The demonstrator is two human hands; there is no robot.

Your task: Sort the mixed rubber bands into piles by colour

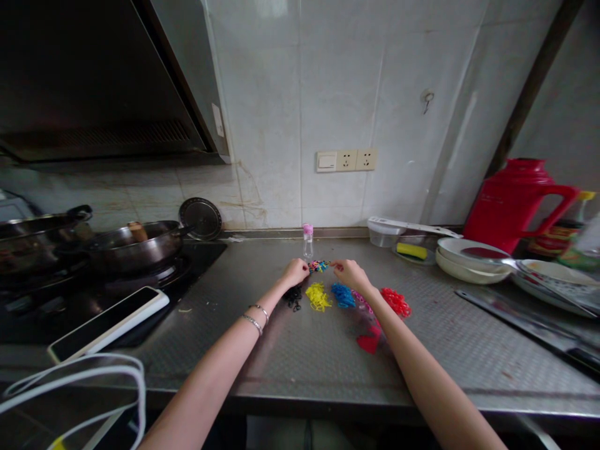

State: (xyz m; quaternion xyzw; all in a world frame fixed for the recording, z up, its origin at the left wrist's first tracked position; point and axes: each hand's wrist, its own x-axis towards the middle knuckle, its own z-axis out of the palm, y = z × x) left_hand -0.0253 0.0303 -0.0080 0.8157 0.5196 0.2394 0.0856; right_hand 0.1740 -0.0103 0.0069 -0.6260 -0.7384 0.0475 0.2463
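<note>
Small rubber bands lie sorted by colour on the metal counter: a black heap [294, 298], a yellow heap [319, 297], a blue heap [344, 295], a pink heap [362, 301] partly behind my right forearm, and a red heap [396, 302]. Behind them is a mixed-colour pile of bands [319, 266]. My left hand [295, 272] is at this pile's left edge, fingers pinched together. At its right edge my right hand [350, 274] has its fingertips drawn together. Whatever either hand pinches is too small to make out.
A clear bottle with pink cap [308, 240] stands behind the mixed pile. A red heart-shaped piece [369, 340] lies nearer me. Pans [135, 247] and a white device [110, 322] are left; bowls [471, 259], a knife [525, 325] and a red thermos [510, 203] right.
</note>
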